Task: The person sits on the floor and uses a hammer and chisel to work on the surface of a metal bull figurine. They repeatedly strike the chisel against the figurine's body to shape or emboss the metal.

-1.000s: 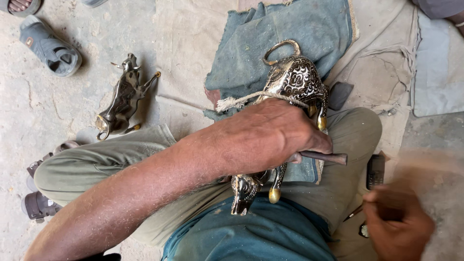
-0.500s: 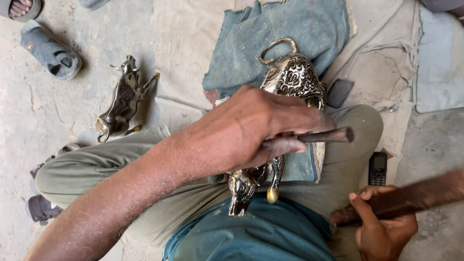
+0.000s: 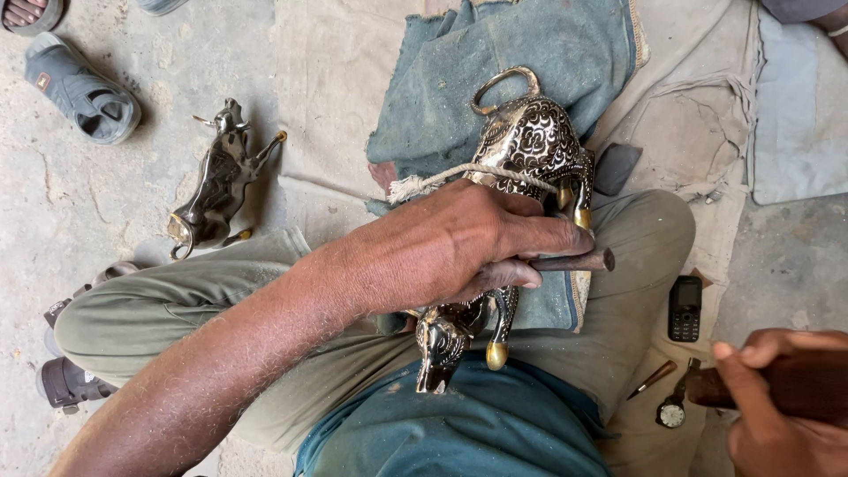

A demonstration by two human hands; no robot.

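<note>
Bull figure [image 3: 530, 168] lies across lap on blue cloth [image 3: 548, 53], pinned by left hand [image 3: 459, 243], fingers pressed around chisel [image 3: 574, 261] aimed at 3 o'clock; right hand [image 3: 782, 415], at 4 o'clock, grips wooden mallet [image 3: 795, 384].

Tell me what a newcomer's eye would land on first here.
First, the ornate metal bull lying across the person's lap on a blue cloth, tied with a cord. The left hand presses on it, holding a metal punch, while the right hand grips a wooden handle at lower right. A second, darker bull lies on the floor to the left.
</note>
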